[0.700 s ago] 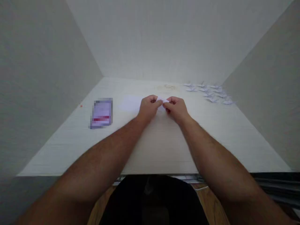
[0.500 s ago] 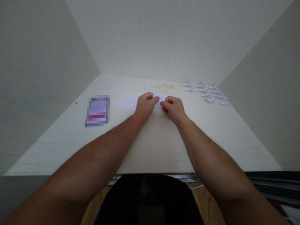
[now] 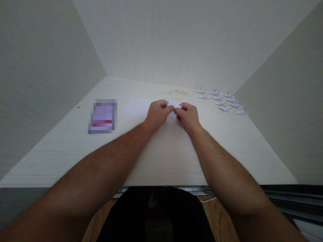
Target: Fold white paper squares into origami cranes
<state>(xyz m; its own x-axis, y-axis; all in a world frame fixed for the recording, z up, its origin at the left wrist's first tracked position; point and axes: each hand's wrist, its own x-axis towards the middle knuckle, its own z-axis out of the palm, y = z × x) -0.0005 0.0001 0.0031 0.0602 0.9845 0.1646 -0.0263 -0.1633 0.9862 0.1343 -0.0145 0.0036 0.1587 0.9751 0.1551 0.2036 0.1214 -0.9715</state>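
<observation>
Between my two hands is a small piece of white paper, held a little above the tabletop. My left hand is closed on its left part, thumb on the near face and fingers curled behind. On the right side my right hand pinches the same paper between thumb and fingers. The two thumb tips nearly meet at its middle. Fingers cover much of the paper, so its folds cannot be made out. White paper sheets lie flat on the table just left of my left hand.
Several folded white paper cranes stand in rows at the back right. A blurred-out, phone-like rectangular object lies on the left of the table. A small orange bit is near the left wall. Panels enclose the back and sides.
My thumbs have come closer together on the paper, and the paper is tilted more. The whole view has shifted slightly with the head.
</observation>
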